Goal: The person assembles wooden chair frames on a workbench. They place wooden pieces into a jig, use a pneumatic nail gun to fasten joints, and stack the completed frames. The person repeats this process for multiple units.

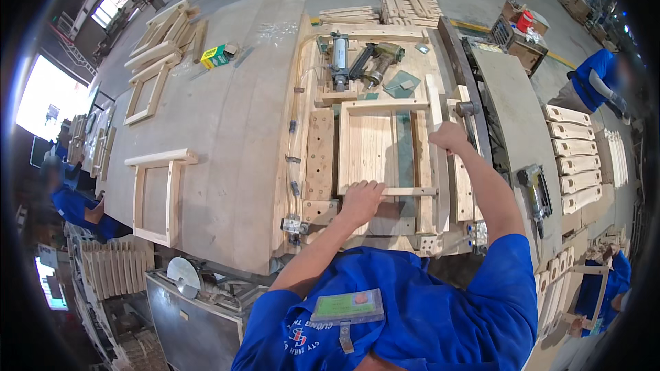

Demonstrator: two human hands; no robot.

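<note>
Broad pale plywood forms our workbench (227, 130), smooth and matte. On its assembly jig (320, 144) lies a rectangular frame of raw pine slats (385, 148). Our left hand (360, 200) presses flat, fingers spread, on its lower rail; our right hand (449, 136) closes around the right upright. Two metal nail guns (357, 62) rest beyond, finished frames (157, 196) left.

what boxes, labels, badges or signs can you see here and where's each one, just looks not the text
Small box: far left part of the workbench, beside stacked wooden frames; rectangular, green and yellow.
Badge: clipped to the person's blue shirt, bottom centre; flat rectangle, green with a pink patch.
Shirt logo: left chest of the shirt; red and white emblem with white lettering.
Cardboard boxes: floor, upper right; brown, open, a red container inside.
</note>
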